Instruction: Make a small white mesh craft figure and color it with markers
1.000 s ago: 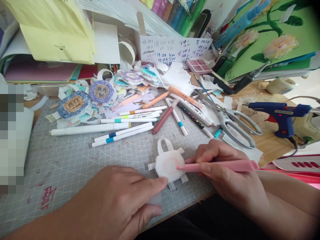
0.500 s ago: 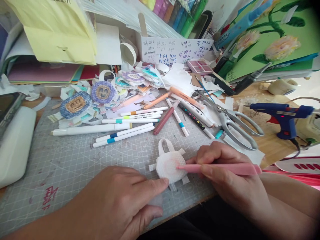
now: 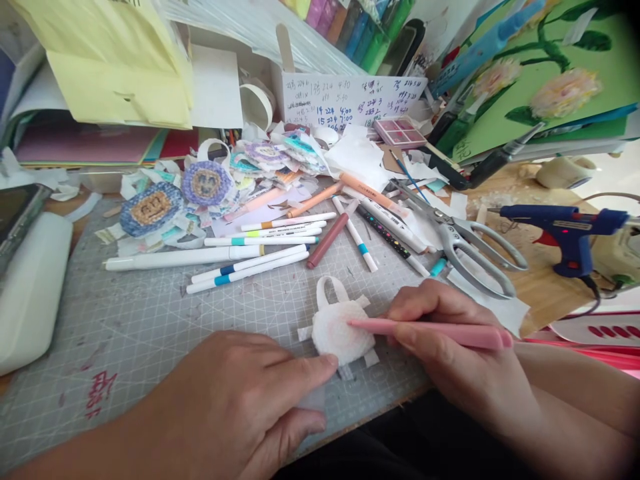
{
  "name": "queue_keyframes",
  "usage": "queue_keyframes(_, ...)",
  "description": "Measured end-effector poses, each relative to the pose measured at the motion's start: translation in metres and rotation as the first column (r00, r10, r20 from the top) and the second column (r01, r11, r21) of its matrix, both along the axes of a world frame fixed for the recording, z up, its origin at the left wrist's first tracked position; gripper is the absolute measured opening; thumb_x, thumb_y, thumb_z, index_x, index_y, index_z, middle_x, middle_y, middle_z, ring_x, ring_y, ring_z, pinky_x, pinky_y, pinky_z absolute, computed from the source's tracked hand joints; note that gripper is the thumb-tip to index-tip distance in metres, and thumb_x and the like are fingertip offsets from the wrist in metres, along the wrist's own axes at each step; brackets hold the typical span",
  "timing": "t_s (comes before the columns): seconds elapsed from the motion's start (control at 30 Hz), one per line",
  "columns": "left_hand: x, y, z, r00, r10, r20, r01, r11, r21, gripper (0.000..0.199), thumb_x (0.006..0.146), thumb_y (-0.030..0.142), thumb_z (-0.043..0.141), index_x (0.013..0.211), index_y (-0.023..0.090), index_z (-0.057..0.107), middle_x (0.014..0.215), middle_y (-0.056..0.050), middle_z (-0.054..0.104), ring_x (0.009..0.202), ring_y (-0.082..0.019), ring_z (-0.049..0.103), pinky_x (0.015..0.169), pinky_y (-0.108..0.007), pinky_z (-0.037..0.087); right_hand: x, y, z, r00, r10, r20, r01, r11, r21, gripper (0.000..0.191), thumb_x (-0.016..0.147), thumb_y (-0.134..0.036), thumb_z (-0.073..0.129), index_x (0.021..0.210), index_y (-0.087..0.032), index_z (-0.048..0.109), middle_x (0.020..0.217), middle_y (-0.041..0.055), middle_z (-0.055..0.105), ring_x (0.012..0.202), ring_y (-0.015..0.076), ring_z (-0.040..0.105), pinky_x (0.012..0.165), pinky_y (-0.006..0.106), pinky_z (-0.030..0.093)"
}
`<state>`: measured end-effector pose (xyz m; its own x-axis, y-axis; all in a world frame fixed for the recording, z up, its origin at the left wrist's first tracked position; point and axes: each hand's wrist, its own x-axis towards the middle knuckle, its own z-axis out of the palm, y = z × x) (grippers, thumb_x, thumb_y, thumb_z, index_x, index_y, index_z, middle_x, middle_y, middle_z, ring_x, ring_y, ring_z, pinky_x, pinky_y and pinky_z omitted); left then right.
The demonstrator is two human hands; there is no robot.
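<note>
A small white padded oval piece (image 3: 336,337) with a loop on top, small tabs at its edges and a faint pink ring on its face lies on the grey cutting mat (image 3: 165,313). My left hand (image 3: 240,393) rests beside it, index fingertip pressing its lower left edge. The thumb sits apart, below the index finger; the other fingers are hidden. My right hand (image 3: 450,340) is closed around a pink marker (image 3: 445,331), whose tip meets the piece's face near the faint ring.
Several markers (image 3: 260,267) lie across the mat behind the piece. Large scissors (image 3: 467,247) and a blue glue gun (image 3: 570,230) are to the right. Finished coloured face pieces (image 3: 153,208) and paper scraps pile up at the back. A white case (image 3: 35,287) stands at the left.
The pink marker's tip has shifted slightly left and up on the white piece, my right hand moving with it. My left hand keeps its place.
</note>
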<state>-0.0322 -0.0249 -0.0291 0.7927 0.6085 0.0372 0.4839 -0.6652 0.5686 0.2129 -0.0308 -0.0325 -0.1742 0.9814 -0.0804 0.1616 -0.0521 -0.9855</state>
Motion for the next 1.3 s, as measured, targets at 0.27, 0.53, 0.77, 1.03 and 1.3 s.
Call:
queue_keyframes(0.27, 0.0006, -0.001, -0.0019, 1.0, 0.004, 0.012, -0.004, 1.0, 0.02, 0.03, 0.092, 0.034, 0.043, 0.118, 0.025, 0.055, 0.083, -0.001, 0.074, 0.064, -0.02, 0.066, 0.057, -0.029, 0.044, -0.0007, 0.0008, 0.0012, 0.999, 0.013, 0.049, -0.014, 1.0, 0.017, 0.016, 0.082, -0.034, 0.066, 0.073, -0.023, 0.059, 0.064, -0.003, 0.057, 0.059, 0.0125, 0.05, 0.053, 0.024, 0.038)
queue_keyframes(0.53, 0.0004, 0.0001, 0.0002, 1.0, -0.003, 0.0, 0.003, 1.0, -0.011, 0.028, 0.091, 0.034, 0.045, 0.113, 0.024, 0.058, 0.082, 0.0, 0.073, 0.065, -0.02, 0.066, 0.058, -0.029, 0.045, -0.0027, 0.0026, 0.004, 0.995, 0.046, 0.083, -0.047, 0.999, 0.007, 0.018, 0.08, -0.035, 0.068, 0.071, -0.022, 0.059, 0.066, -0.0027, 0.058, 0.061, 0.0122, 0.051, 0.053, 0.023, 0.039)
queue_keyframes(0.77, 0.0033, 0.0019, 0.0042, 1.0, -0.019, -0.014, 0.019, 1.0, 0.013, 0.029, 0.091, 0.033, 0.044, 0.113, 0.021, 0.059, 0.08, -0.002, 0.075, 0.063, -0.021, 0.067, 0.055, -0.03, 0.046, -0.0022, 0.0014, 0.0047, 0.994, 0.058, 0.097, -0.057, 0.998, -0.004, 0.018, 0.08, -0.035, 0.067, 0.071, -0.023, 0.059, 0.065, -0.0025, 0.058, 0.06, 0.0128, 0.052, 0.053, 0.024, 0.039)
queue_keyframes(1.03, 0.0006, -0.0005, 0.0005, 1.0, -0.004, 0.012, 0.003, 0.999, 0.042, 0.03, 0.093, 0.035, 0.041, 0.115, 0.023, 0.058, 0.079, -0.001, 0.074, 0.062, -0.019, 0.067, 0.056, -0.028, 0.046, -0.0049, 0.0031, 0.0066, 0.993, 0.022, 0.118, -0.024, 1.0, 0.016, 0.018, 0.079, -0.034, 0.068, 0.069, -0.022, 0.06, 0.063, -0.0021, 0.06, 0.058, 0.0123, 0.054, 0.05, 0.022, 0.041)
queue_keyframes(1.3, 0.0002, -0.001, -0.003, 1.0, 0.003, 0.013, -0.003, 1.0, 0.023, 0.032, 0.092, 0.035, 0.042, 0.117, 0.024, 0.057, 0.082, -0.001, 0.074, 0.065, -0.02, 0.066, 0.059, -0.029, 0.045, -0.0042, 0.0029, 0.009, 0.986, 0.035, 0.161, -0.043, 0.998, 0.045, 0.015, 0.081, -0.032, 0.066, 0.073, -0.021, 0.062, 0.066, -0.0002, 0.063, 0.059, 0.013, 0.056, 0.051, 0.023, 0.044)
